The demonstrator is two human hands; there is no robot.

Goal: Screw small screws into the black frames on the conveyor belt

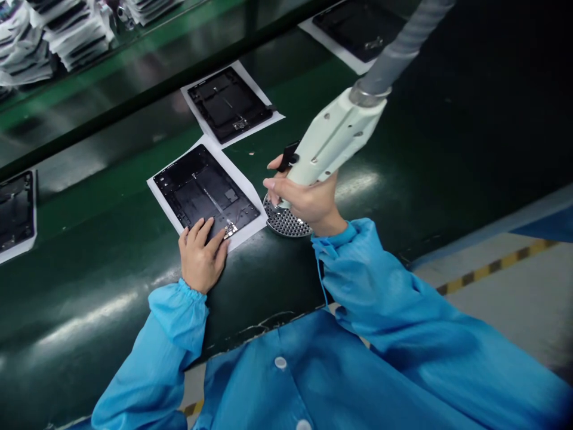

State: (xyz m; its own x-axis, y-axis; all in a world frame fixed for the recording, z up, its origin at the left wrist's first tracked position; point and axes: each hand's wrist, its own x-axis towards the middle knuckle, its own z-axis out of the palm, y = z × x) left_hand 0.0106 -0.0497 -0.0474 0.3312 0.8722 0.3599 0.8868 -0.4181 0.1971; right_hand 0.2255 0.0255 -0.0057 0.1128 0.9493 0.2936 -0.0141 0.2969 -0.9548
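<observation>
My left hand [202,254] lies with its fingers spread over the near edge of a black tablet housing [197,185], by a small circuit board at its lower corner. The housing rests open side up on a white sheet [250,236]. Wrapped round a pale green handheld tool [335,137] is my right hand [308,200], just right of that sheet. A grey ribbed hose [403,42] runs from the tool's upper end. Below my right hand is a round perforated metal disc [289,221]; how it joins the tool is hidden. A black piece [289,156] sticks out beside my right fingers.
Another tablet housing [230,104] lies on paper just beyond. More housings lie at the far left [17,209] and top right [353,27] of the green work surface [111,310]. Stacks of wrapped parts [74,36] stand on a raised ledge at the back left.
</observation>
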